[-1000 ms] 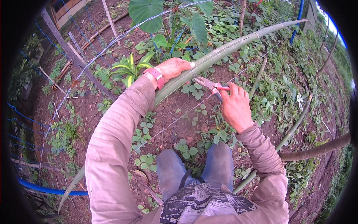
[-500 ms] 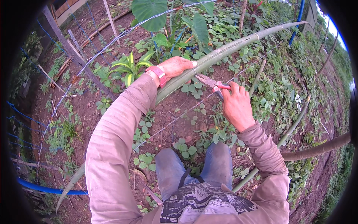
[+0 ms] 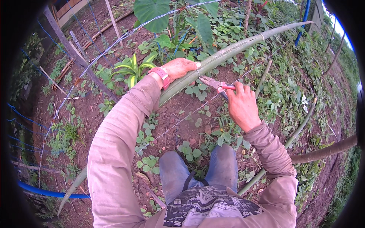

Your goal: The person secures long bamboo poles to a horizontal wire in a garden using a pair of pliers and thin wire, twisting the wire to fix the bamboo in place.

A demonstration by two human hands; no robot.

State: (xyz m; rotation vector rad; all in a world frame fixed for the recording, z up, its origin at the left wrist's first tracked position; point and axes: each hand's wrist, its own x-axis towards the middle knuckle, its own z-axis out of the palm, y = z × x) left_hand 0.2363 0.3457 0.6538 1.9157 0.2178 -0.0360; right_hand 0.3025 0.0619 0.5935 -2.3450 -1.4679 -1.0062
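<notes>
The left hand (image 3: 180, 68) is gripping a long, tapering green bamboo pole (image 3: 232, 51), its thumb lying along the upper surface. The pole is running diagonally in front of the person, rising from the left forearm toward the upper right. A thin metal wire (image 3: 199, 72) is crossing the pole just beside the thumb tip.

The right hand (image 3: 244, 106) is closing around the handles of metal pliers with red-and-dark grips (image 3: 213, 83). The pliers' nose is pointing left and meeting the wire at the pole's lower edge; whether the jaws are biting on the wire cannot be told at this scale.

A red strap-type wristwatch (image 3: 164, 78) is encircling the left wrist. A thin strand of fence wire (image 3: 207, 102) is passing beneath the pliers, above brown soil and low green plants. A yellow-and-green striped leafy plant (image 3: 132, 70) is growing near the left wrist, and a large plant with broad heart-shaped leaves (image 3: 152, 15) is standing beyond the pole. At the right, a thick brown wooden pole (image 3: 327, 150) is lying near the right forearm.
</notes>
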